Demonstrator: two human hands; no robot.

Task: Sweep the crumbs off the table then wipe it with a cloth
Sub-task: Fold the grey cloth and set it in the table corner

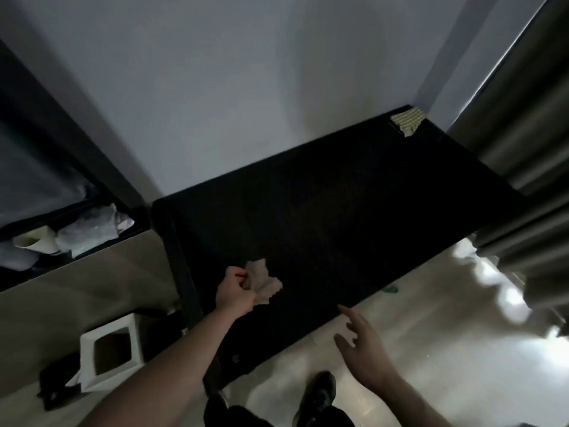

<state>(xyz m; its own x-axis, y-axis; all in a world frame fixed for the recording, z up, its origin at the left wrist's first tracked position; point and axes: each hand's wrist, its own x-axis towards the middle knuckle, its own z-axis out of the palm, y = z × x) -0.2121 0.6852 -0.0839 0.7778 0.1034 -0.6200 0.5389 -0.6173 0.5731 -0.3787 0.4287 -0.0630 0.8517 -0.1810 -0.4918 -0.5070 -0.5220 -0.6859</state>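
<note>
The crumpled beige cloth [264, 283] in your left hand [235, 292] lies bunched on the near left part of the black table [354, 204], its ragged edges spreading to the right of your fist. Your fingers are curled tight around it, wrist bent over the table's left end. Your right hand [365, 349] hovers off the table's near edge, fingers spread and relaxed, holding nothing. A striped cloth [407, 121] sits at the far corner.

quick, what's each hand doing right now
Left hand: grips a crumpled tissue on the table.
Right hand: open, holding nothing, by the table edge.
</note>
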